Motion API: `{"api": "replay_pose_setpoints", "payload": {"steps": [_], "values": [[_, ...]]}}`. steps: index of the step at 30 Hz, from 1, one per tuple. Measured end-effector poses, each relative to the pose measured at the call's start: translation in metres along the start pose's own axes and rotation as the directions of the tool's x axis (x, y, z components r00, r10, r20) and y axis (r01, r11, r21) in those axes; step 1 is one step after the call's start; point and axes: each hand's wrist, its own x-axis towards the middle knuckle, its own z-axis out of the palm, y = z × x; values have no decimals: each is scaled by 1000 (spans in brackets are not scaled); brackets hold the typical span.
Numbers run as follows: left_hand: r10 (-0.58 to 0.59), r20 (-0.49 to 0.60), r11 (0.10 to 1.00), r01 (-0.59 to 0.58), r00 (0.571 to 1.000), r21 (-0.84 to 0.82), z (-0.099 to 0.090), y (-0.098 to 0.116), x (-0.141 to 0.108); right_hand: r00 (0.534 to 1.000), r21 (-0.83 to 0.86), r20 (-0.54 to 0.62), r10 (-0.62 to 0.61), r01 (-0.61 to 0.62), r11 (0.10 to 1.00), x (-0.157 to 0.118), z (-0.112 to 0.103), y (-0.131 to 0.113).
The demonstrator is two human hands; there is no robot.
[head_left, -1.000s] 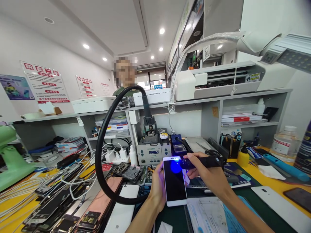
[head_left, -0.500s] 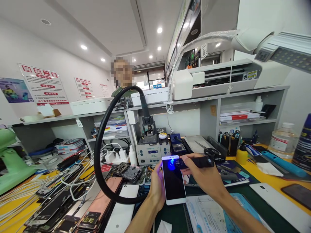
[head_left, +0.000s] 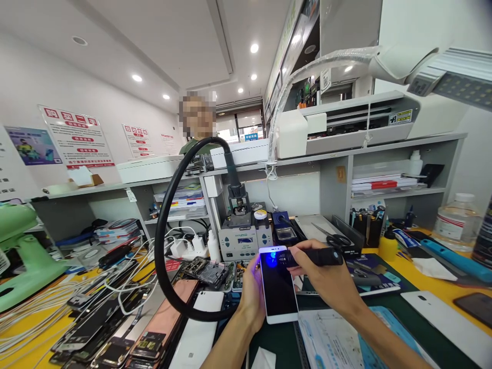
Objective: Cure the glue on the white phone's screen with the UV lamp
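Note:
A white-framed phone (head_left: 280,294) with a dark screen is held upright and slightly tilted by my left hand (head_left: 252,294), whose fingers wrap its left edge. My right hand (head_left: 321,271) grips a black flashlight (head_left: 321,257) lying sideways, its head against the upper part of the screen. Blue-violet light glows on the glass near the phone's top. Below both hands is a dark green mat (head_left: 272,341), with a white and blue sheet (head_left: 330,338) to the right.
A thick black hose (head_left: 159,241) loops left of my hands from a grey soldering station (head_left: 239,243). Phone parts (head_left: 96,323) and cables cover the left side. Scissors (head_left: 338,240), a yellow bottle (head_left: 387,247) and a white phone back (head_left: 442,318) lie right. A person (head_left: 198,120) stands beyond the shelf.
The whole view has shifted slightly, so the scene sits a little further right. Both hands keep their hold on the phone and flashlight.

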Motion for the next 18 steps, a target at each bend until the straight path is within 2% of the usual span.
{"api": "replay_pose_setpoints", "payload": {"steps": [8, 14, 18], "values": [[-17, -21, 1000, 17, 1000, 17, 3, 2, -2, 1000, -10, -17, -17, 16, 1000, -3, 3, -6], [-1, -39, 1000, 0, 999, -8, -1, 0, 1, 1000, -53, 11, -29, 29, 998, -6, 5, 2], [54, -51, 999, -54, 997, 3, -5, -3, 1, 993, -44, 32, -115, 117, 992, -11, 8, 2]]}}
